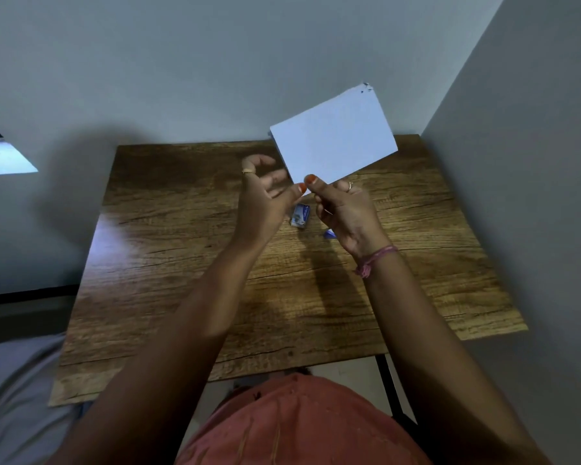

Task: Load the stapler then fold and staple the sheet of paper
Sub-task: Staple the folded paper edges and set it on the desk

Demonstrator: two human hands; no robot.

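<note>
A folded white sheet of paper is held up above the far side of the wooden table, with small dark staple marks at its top right corner. My right hand pinches its lower left corner between thumb and fingers. My left hand is just left of the sheet with fingers spread, its thumb tip next to the paper's corner; I cannot tell if it touches. A small blue staple box lies on the table below the hands. A bit of a blue object, maybe the stapler, peeks out under my right hand.
The table stands in a corner, with a grey wall behind it and another on the right. A black table leg shows at the front right. A grey surface lies to the lower left.
</note>
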